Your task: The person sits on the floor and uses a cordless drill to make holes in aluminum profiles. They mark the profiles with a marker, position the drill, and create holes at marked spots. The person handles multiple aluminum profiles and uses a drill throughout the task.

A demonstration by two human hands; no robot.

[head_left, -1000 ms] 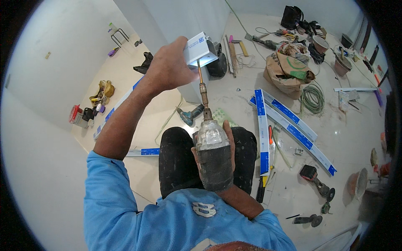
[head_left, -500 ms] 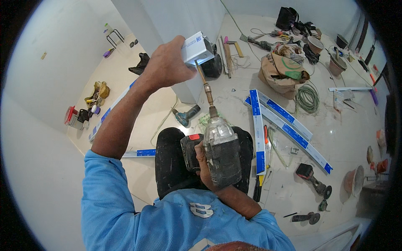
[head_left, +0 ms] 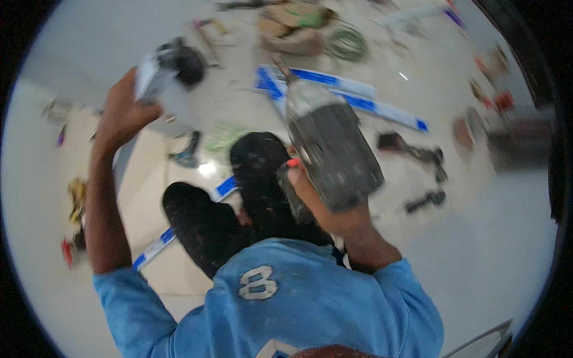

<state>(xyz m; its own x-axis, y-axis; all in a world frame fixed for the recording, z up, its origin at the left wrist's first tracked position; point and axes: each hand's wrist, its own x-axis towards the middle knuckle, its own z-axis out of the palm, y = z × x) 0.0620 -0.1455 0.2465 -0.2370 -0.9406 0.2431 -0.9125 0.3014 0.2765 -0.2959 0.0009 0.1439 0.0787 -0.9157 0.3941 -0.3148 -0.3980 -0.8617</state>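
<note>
My left hand [head_left: 124, 112] is raised at the upper left, its fingers closed round a white box-shaped piece [head_left: 149, 80]. Just beyond that piece is a dark rounded thing [head_left: 190, 64], too blurred to name. In my right hand [head_left: 340, 212] is a worn cordless drill [head_left: 334, 146] with a grey front, black body and a red spot by its battery. Its nose points up and away, and its tip is well apart from the white piece. Motion blurs both hands.
Blue-and-white strips [head_left: 382, 108] lie beyond the drill; another strip [head_left: 156, 246] is by my knees. A teal power tool [head_left: 190, 150] rests left of my legs. A brown bag [head_left: 292, 39], coiled green hose [head_left: 346, 45], angle grinder [head_left: 415, 150] and tipped bucket [head_left: 465, 131] are on the floor.
The view has swung round to the right. The drill's tip, at the white piece before, has come away from it. The hands are now farther apart.
</note>
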